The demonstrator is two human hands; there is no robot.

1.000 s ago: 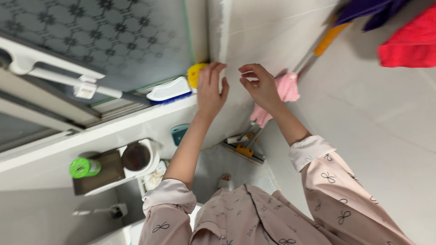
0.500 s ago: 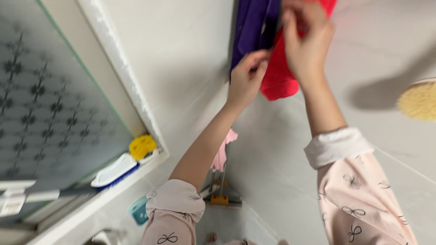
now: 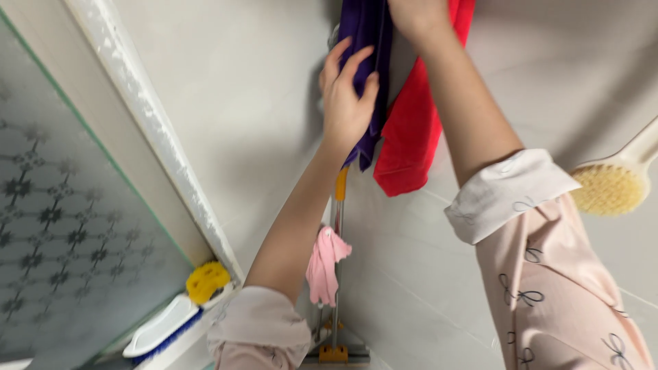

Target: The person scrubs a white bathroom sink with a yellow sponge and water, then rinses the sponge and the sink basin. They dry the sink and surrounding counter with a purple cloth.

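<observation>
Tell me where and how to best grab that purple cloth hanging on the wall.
Probably pinch the purple cloth at its free lower part, coming from the left where the left hand already lies on it. It hangs straight and narrow, and the red cloth crowds its right edge, so the left side is open.

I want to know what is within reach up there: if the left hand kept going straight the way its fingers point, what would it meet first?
The left hand already lies on the purple cloth, fingers pointing up along it. Going on, it would likely just slide further up that cloth; the picture ends there.
</observation>
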